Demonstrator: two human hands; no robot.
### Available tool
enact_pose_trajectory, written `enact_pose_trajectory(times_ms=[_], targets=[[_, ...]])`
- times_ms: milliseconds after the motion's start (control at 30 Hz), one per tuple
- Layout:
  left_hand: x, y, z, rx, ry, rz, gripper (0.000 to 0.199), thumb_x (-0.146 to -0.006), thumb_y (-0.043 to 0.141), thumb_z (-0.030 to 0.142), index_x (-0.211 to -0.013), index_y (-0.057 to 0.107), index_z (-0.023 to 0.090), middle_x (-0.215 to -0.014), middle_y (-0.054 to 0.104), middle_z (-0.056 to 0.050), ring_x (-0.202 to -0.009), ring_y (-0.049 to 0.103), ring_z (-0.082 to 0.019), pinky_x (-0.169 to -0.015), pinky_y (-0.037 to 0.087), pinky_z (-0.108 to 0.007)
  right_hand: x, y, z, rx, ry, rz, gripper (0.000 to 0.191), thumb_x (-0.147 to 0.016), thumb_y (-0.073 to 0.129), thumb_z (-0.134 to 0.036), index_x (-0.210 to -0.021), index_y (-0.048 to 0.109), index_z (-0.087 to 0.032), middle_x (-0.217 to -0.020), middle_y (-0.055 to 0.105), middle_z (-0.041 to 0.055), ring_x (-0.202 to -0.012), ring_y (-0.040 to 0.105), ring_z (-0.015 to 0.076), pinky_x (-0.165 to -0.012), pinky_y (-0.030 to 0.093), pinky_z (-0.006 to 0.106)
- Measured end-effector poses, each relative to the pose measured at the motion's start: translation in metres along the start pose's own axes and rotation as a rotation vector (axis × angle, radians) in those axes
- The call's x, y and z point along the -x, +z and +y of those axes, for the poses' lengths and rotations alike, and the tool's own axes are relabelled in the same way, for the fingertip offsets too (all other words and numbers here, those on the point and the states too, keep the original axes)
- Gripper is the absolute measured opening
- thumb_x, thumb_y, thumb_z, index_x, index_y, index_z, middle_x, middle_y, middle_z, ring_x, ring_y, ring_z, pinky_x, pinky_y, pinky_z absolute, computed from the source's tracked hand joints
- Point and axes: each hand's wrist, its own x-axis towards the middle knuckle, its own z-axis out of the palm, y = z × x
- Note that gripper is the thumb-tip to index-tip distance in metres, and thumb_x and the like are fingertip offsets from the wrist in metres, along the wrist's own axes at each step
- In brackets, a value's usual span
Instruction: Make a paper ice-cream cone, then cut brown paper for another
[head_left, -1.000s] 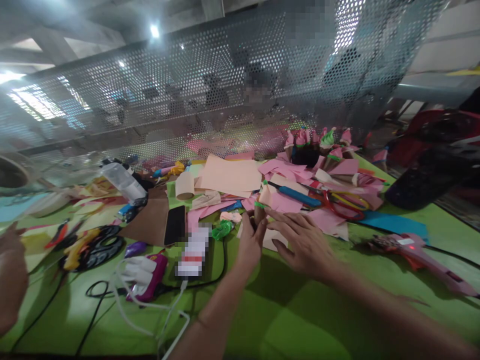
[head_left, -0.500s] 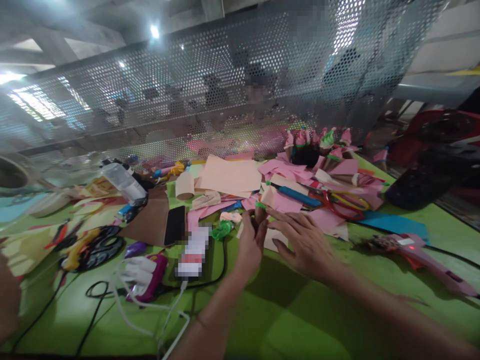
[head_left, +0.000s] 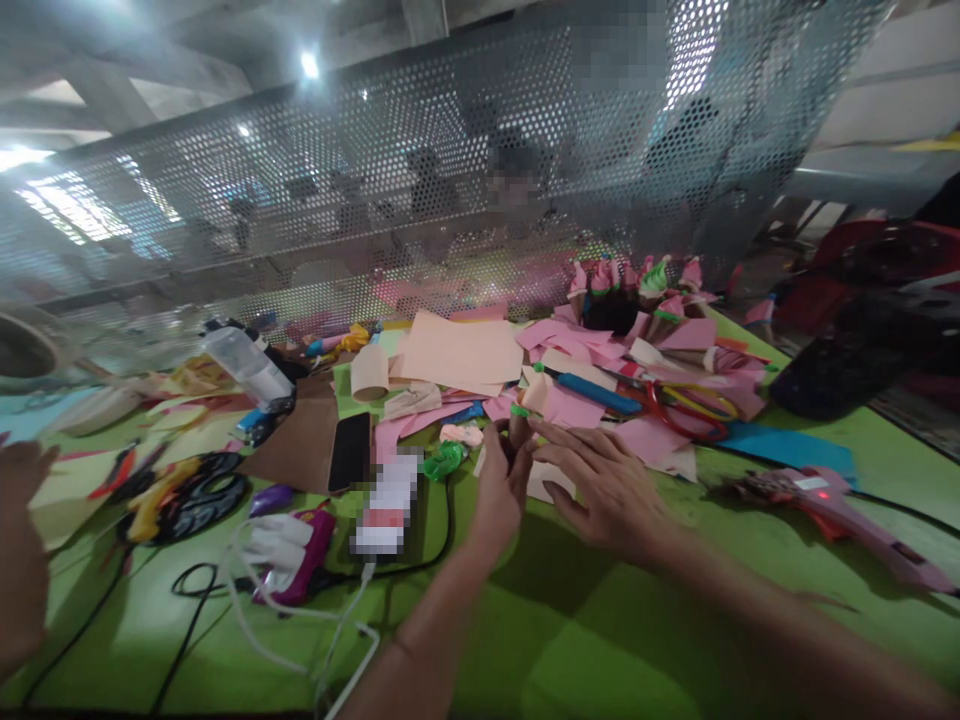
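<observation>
A small brown paper cone [head_left: 519, 428] with a green rim stands upright in the fingers of my left hand [head_left: 501, 490], which are closed around it. My right hand [head_left: 611, 488] lies alongside, palm down. Its fingers are stretched toward the cone and the fingertips reach its side; the thumb is spread away. Under both hands is a pale paper piece [head_left: 553, 482], partly covered. Just left of my left hand lie a green crumpled piece [head_left: 444, 460] and a small pale pink piece [head_left: 462, 434].
Pink paper scraps [head_left: 577, 340], scissors [head_left: 697, 405] and a blue cutter [head_left: 600, 393] lie beyond my hands. A pink glue gun [head_left: 840, 515] is at right. Phones [head_left: 350, 452], a power strip [head_left: 304, 555] and cables are at left. Another person's hand [head_left: 22, 540] shows at the left edge.
My hands and the cone have barely moved. At the left edge, the other person's hand has risen further into view over the yellow paper.
</observation>
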Motion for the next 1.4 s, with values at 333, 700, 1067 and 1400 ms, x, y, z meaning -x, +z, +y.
enact_pose_trajectory(times_ms=[333,700,1067,1400], targets=[[0.0,-0.002,-0.007,-0.053,0.057,-0.016,0.027,-0.089,0.065,0.037,-0.105,0.049,0.023,-0.101,0.061,-0.004,-0.095,0.06,-0.016,-0.088,0.046,-0.029,0.0,0.0,-0.001,0.006,-0.013,-0.009,0.027,-0.089,0.055,-0.02,-0.116,0.061,-0.021,-0.138,0.063,0.0114,-0.111,0.06,0.03,-0.087,0.046,0.046],[0.001,-0.002,-0.003,-0.052,0.053,-0.014,0.032,-0.083,0.072,0.035,-0.104,0.051,0.022,-0.101,0.062,-0.004,-0.095,0.059,-0.018,-0.087,0.045,-0.029,0.001,0.0,-0.001,-0.001,0.004,-0.012,0.029,-0.087,0.058,-0.019,-0.116,0.061,-0.021,-0.141,0.06,0.0114,-0.112,0.06,0.0299,-0.088,0.045,0.046],[-0.008,-0.005,-0.012,0.023,-0.109,-0.015,0.044,-0.079,0.072,0.053,-0.104,0.053,0.022,-0.081,0.056,0.002,-0.065,0.05,-0.011,-0.058,0.041,-0.022,0.0,-0.003,-0.001,-0.079,-0.02,0.11,0.034,-0.09,0.055,-0.015,-0.123,0.058,-0.025,-0.131,0.068,0.008,-0.11,0.063,0.0273,-0.089,0.045,0.044],[-0.008,-0.008,-0.008,-0.002,-0.159,-0.106,0.048,-0.081,0.065,0.062,-0.098,0.063,0.017,-0.071,0.049,0.003,-0.056,0.039,-0.008,-0.054,0.033,-0.022,-0.006,-0.013,0.014,-0.331,0.206,0.372,0.014,-0.091,0.057,-0.018,-0.103,0.062,-0.024,-0.091,0.071,0.0054,-0.085,0.062,0.0232,-0.074,0.047,0.037]])
